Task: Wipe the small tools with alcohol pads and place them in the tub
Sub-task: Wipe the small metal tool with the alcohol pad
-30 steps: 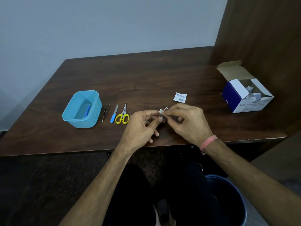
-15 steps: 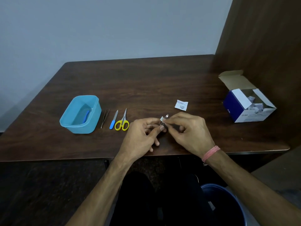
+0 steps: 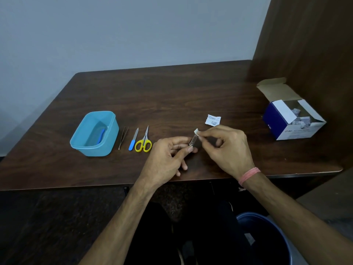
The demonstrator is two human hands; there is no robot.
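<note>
Left hand pinched clipper at worktop 6 o'clock; right hand pinched pad on it. I judged the slick clipper could slip; tub sat at 9 o'clock.

Single head view, worn by a seated person and angled forward and down. It looks across the table toward the back wall, with a wood panel closing the right side. Both forearms enter from the bottom edge; the hands sit near frame centre, close to the lens. Below the table's near edge the lap and a bin show. Wide-angle bending is visible at the margins.
</note>
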